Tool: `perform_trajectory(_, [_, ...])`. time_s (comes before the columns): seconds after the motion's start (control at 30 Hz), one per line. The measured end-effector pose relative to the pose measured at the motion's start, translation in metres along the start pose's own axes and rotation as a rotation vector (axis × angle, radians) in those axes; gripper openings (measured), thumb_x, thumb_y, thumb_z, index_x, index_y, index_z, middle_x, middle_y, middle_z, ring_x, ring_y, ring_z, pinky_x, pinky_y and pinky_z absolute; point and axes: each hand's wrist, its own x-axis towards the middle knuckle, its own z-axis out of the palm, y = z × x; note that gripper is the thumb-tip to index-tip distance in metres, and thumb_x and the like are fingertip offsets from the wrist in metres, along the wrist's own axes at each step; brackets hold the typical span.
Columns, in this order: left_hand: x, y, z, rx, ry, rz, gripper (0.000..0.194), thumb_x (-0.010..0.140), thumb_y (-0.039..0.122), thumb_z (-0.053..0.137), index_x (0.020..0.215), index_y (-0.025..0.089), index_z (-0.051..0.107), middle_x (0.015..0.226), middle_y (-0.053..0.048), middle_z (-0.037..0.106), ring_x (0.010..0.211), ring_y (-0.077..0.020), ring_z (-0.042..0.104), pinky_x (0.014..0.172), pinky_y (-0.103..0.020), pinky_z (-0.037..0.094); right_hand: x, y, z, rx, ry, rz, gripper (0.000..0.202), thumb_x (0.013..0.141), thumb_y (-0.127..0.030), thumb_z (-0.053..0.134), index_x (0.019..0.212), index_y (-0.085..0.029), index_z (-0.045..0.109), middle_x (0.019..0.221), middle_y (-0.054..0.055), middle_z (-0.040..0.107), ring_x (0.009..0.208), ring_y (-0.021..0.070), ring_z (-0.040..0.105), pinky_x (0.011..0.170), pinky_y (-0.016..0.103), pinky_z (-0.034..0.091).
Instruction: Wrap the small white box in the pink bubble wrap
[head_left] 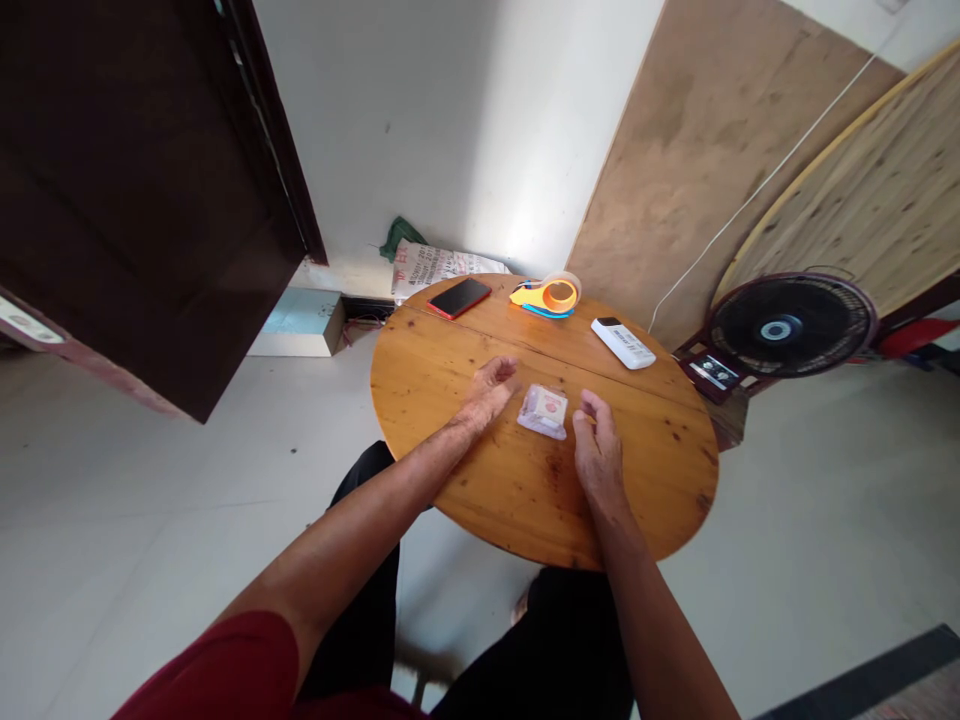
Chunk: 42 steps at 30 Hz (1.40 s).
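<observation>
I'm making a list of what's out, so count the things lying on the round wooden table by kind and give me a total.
Small clear packet, between the left hand and right hand: 1
Red phone: 1
Tape dispenser, yellow and orange: 1
White remote control: 1
Total: 4 things on the table

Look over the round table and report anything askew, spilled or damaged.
Nothing stands out. The small clear packet lies flat between the left hand and right hand, both empty. The red phone, tape dispenser and white remote rest flat near the far edge of the wooden table; no spill shows.
</observation>
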Motion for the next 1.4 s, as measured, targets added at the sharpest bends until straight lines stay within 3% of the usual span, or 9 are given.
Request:
perform_trajectory(0.4, [-0.003, 0.002, 0.0, -0.014, -0.004, -0.006, 0.022, 0.062, 0.013, 0.061, 0.083, 0.017, 0.066, 0.089, -0.002, 0.067, 0.089, -0.0161, 0.06, 0.091, -0.032, 0.045, 0.0, -0.003, -0.001, 0.002, 0.005, 0.008, 0.047, 0.09, -0.043, 0.041, 0.127, -0.017, 0.051, 0.128, 0.014, 0.057, 0.116, 0.0252, 0.053, 0.102, 0.045, 0.037])
perform_trajectory(0.63, [-0.009, 0.003, 0.0, 0.026, -0.042, 0.017, 0.013, 0.064, 0.02, 0.064, 0.076, 0.015, 0.065, 0.073, 0.0, 0.063, 0.07, -0.0118, 0.056, 0.074, -0.025, 0.048, 0.001, -0.005, -0.002, -0.002, -0.002, 0.005, 0.046, 0.089, -0.043, 0.041, 0.125, -0.017, 0.052, 0.125, 0.014, 0.057, 0.115, 0.0257, 0.053, 0.101, 0.047, 0.038])
perform_trajectory(0.77, [-0.013, 0.003, 0.001, 0.095, -0.122, 0.026, 0.016, 0.068, 0.026, 0.066, 0.081, 0.016, 0.066, 0.079, -0.001, 0.062, 0.064, -0.0104, 0.053, 0.067, -0.025, 0.047, 0.002, -0.003, -0.002, -0.012, -0.006, 0.003, 0.046, 0.089, -0.043, 0.04, 0.125, -0.017, 0.053, 0.122, 0.014, 0.058, 0.114, 0.0255, 0.053, 0.1, 0.047, 0.039])
perform_trajectory(0.97, [-0.015, 0.005, 0.002, 0.252, -0.198, 0.215, 0.018, 0.065, 0.019, 0.072, 0.082, 0.016, 0.067, 0.095, -0.003, 0.059, 0.092, -0.0156, 0.056, 0.091, -0.029, 0.043, 0.003, 0.002, 0.001, 0.039, -0.008, 0.007, 0.045, 0.087, -0.044, 0.044, 0.123, -0.018, 0.054, 0.124, 0.013, 0.058, 0.114, 0.0255, 0.053, 0.1, 0.047, 0.039])
perform_trajectory(1.1, [-0.018, 0.005, 0.002, 0.353, -0.236, 0.258, 0.02, 0.068, 0.021, 0.071, 0.086, 0.017, 0.066, 0.095, -0.003, 0.058, 0.093, -0.016, 0.056, 0.092, -0.029, 0.044, 0.005, 0.004, 0.002, 0.119, 0.009, 0.066, 0.044, 0.084, -0.044, 0.049, 0.119, -0.018, 0.056, 0.12, 0.012, 0.061, 0.11, 0.0252, 0.056, 0.096, 0.046, 0.043])
perform_trajectory(1.23, [-0.02, 0.001, 0.002, 0.392, -0.273, 0.303, 0.024, 0.071, 0.03, 0.07, 0.09, 0.018, 0.064, 0.098, -0.003, 0.058, 0.09, -0.0156, 0.057, 0.087, -0.028, 0.046, 0.02, 0.0, -0.004, 0.11, 0.002, 0.102, 0.044, 0.079, -0.043, 0.056, 0.116, -0.019, 0.059, 0.116, 0.011, 0.063, 0.107, 0.0264, 0.058, 0.094, 0.046, 0.044])
perform_trajectory(1.4, [-0.02, -0.001, 0.003, 0.424, -0.258, 0.319, 0.027, 0.071, 0.032, 0.069, 0.093, 0.018, 0.063, 0.099, -0.004, 0.059, 0.088, -0.0162, 0.056, 0.083, -0.028, 0.046, 0.062, 0.003, -0.006, 0.052, -0.064, 0.101, 0.044, 0.072, -0.042, 0.063, 0.11, -0.02, 0.062, 0.113, 0.012, 0.064, 0.106, 0.0294, 0.058, 0.094, 0.051, 0.043])
